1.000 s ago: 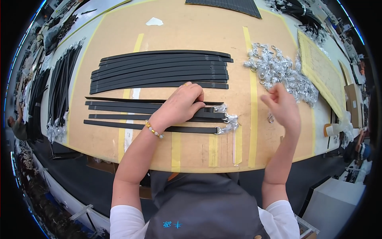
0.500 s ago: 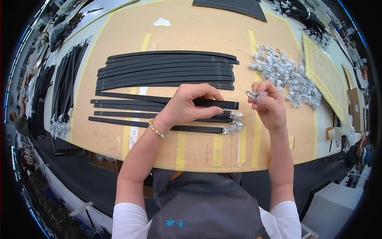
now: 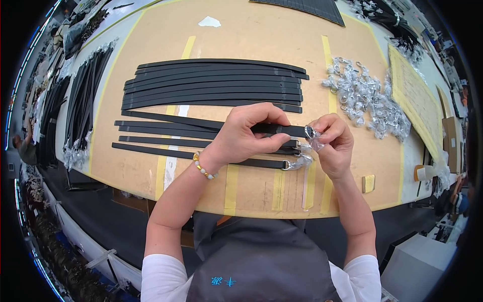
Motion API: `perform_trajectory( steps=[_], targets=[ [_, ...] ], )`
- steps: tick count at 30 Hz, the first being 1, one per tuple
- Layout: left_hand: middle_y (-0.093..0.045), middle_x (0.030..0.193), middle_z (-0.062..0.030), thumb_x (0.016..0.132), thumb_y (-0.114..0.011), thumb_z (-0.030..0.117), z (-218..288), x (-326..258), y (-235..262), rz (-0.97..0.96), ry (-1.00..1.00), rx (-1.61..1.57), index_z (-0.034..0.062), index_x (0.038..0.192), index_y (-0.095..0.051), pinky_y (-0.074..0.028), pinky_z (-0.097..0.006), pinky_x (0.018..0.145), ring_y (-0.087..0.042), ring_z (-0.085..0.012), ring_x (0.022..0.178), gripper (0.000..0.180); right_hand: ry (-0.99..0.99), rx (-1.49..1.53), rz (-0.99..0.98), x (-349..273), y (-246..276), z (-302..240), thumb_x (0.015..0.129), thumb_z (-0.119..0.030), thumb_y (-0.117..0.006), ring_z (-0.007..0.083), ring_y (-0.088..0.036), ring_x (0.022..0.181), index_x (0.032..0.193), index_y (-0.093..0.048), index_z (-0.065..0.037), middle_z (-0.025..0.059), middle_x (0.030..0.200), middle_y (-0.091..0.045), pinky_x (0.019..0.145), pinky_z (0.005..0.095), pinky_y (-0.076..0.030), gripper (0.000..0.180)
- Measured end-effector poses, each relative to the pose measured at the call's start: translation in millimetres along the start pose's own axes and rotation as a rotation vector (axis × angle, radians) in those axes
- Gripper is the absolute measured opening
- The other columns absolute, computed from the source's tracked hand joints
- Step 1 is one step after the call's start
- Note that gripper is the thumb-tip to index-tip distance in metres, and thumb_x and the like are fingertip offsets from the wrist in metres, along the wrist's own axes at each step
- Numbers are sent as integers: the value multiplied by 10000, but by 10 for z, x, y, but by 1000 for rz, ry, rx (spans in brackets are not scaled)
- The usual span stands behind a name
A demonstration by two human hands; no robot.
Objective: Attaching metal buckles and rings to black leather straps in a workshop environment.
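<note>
My left hand pinches a black strap near its right end, between thumb and fingers. At that end, my right hand grips a metal hook partly wrapped in clear plastic. The hook's ring meets the strap tip; whether the strap passes through it, I cannot tell. Just below lie more black straps, and plastic-wrapped hooks sit at the right ends of the lower ones. Above my hands is a row of plain black straps, side by side.
A heap of plastic-wrapped metal hooks lies right of the straps. Beyond it is a yellow-edged board. Bundled black straps hang at the left, and a dark panel lies at the far edge. A small yellow block sits near the front right.
My right hand has moved left and slightly down, bringing the hook from apart to the strap's end. My left hand still holds the strap.
</note>
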State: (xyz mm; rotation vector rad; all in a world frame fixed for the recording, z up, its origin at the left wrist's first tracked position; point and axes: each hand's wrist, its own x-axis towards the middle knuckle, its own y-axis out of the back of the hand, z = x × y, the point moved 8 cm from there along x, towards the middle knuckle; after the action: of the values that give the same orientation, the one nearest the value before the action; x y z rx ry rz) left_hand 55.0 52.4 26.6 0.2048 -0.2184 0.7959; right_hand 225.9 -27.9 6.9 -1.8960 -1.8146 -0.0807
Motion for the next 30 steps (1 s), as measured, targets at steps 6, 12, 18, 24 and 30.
perform_trajectory(
  steps=[6, 12, 18, 24, 30],
  targets=[
    [-657, 851, 13, 829, -788, 46, -23, -33, -28, 10, 29, -41, 7, 988, -676, -471, -179, 630, -560, -18, 751, 198, 160, -235, -45, -26, -73, -115, 768, 160, -686, 224, -662, 1023, 851, -620, -36, 103, 1060, -590, 897, 355, -562, 223],
    [-660, 984, -20, 852, -755, -16, -59, -89, -223, -83, 20, -233, -4, 1047, -643, -530, -216, 764, -632, -64, 888, 225, 153, -359, -157, -42, -213, -10, 775, 123, -699, 239, -648, 1105, 861, -621, -42, 110, 1090, -587, 935, 365, -546, 202],
    [-665, 844, -10, 774, -768, -13, 174, -69, -77, -19, -138, 110, 13, 979, -684, -447, -194, 577, -569, -33, 698, 223, -270, 254, -104, 57, -227, 159, 921, -57, -679, 254, -608, 1209, 1067, -623, -41, 148, 1221, -624, 1059, 405, -468, 158],
    [-645, 726, -3, 721, -792, -5, 221, -90, -144, -2, -163, 125, 27, 867, -704, -370, -206, 482, -520, -44, 579, 174, -424, 362, -228, -90, -176, 366, 945, -125, -704, 205, -631, 1124, 1124, -639, -33, 151, 1236, -639, 989, 369, -518, 211],
    [-635, 688, -31, 714, -788, -12, 268, -130, -171, -29, -247, 206, 37, 864, -714, -398, -232, 476, -555, -95, 563, 175, -459, 332, -261, -105, -220, 365, 925, -144, -745, 153, -640, 1056, 1081, -635, -48, 118, 1160, -655, 898, 293, -519, 213]
  ],
)
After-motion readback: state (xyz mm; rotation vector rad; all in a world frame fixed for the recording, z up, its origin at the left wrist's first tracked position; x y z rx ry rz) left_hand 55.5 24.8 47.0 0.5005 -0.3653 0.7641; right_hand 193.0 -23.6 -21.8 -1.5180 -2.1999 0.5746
